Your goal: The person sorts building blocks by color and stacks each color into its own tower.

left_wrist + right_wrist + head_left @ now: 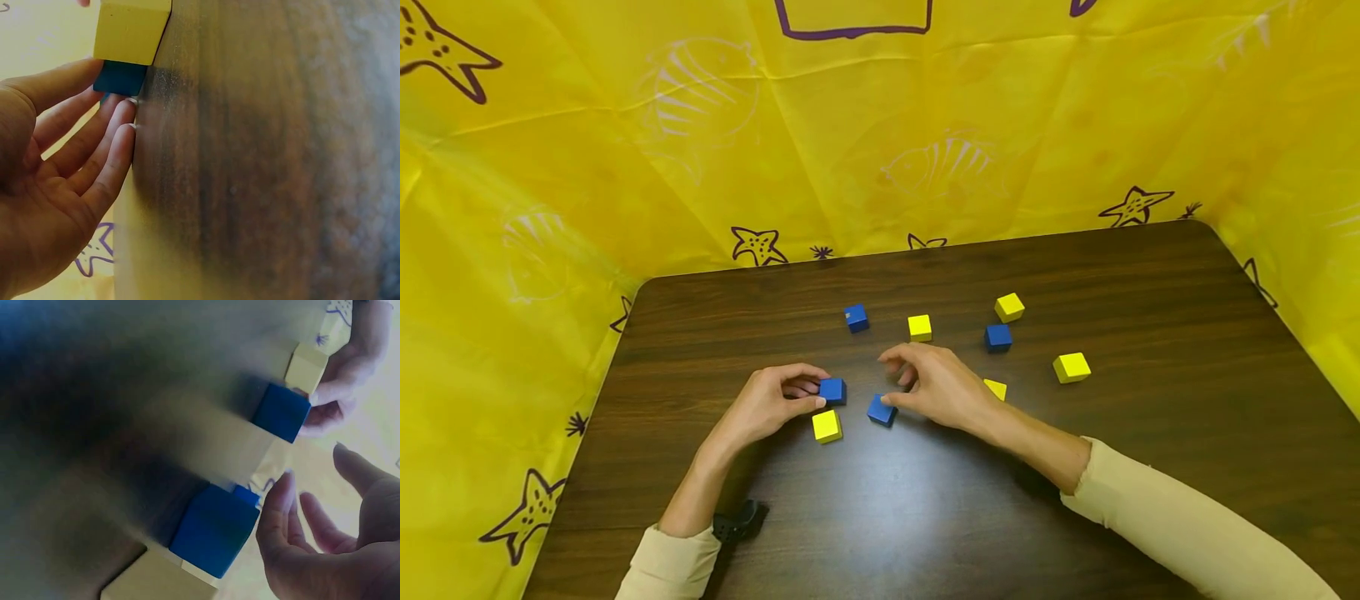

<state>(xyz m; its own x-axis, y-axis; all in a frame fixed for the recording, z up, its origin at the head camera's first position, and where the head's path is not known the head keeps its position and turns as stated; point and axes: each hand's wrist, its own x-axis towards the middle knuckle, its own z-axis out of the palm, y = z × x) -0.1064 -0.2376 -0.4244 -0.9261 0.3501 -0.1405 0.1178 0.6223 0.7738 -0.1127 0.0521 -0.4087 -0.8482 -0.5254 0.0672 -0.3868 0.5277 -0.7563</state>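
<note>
My left hand (769,402) pinches a blue cube (832,391), thumb at its near side and fingertips at its far side. Close in front of that cube stands a yellow cube (827,426), which partly covers it in the left wrist view. My right hand (942,388) hovers with bent, parted fingers and nothing between them. Its thumb overlaps a second blue cube (882,410) in the head view. In the right wrist view, that thumb (356,470) shows apart from the nearby cubes.
Beyond the hands lie a blue cube (856,317), a yellow cube (920,327) and, farther right, another blue cube (997,337) among several yellow ones (1071,367). A yellow cube (995,388) is partly hidden behind the right wrist. Yellow patterned cloth (850,125) borders the dark wooden table (1150,292).
</note>
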